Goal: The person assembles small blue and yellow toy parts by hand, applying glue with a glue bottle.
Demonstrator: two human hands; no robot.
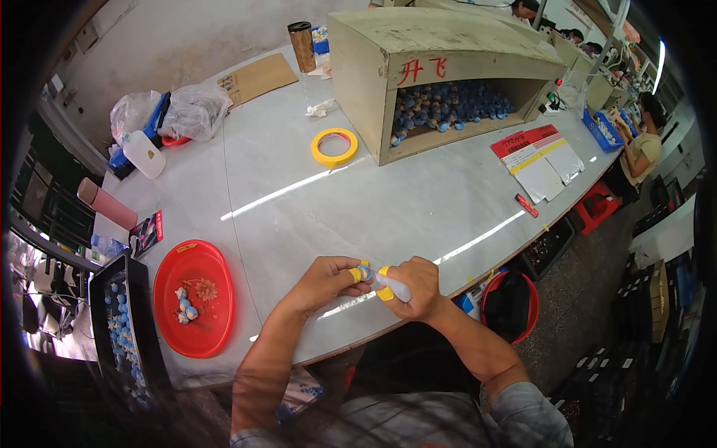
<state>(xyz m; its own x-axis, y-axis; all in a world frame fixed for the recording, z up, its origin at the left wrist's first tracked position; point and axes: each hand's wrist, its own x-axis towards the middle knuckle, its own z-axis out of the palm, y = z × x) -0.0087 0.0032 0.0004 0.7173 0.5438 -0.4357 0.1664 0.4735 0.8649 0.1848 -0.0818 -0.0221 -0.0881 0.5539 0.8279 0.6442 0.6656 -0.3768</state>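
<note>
Near the table's front edge, my left hand [329, 286] is closed, pinching a small blue piece [365, 273] between thumb and fingers. Close against it, my right hand [418, 287] grips a small whitish squeeze bottle [396, 287], its tip end turned toward the blue piece. Whether the tip touches the piece cannot be made out. Yellow tape wraps several fingertips on both hands. To the left, a red oval tray [218, 328] holds several small blue-and-cream pieces [186, 307].
A black bin [142, 280] of similar pieces stands at far left. Beyond my hands are a yellow tape roll [317, 151] and an open-fronted box [358, 82] heaped with blue pieces. A red marker [526, 205] and red-and-white papers [539, 179] lie right. Another person [641, 149] sits farther right.
</note>
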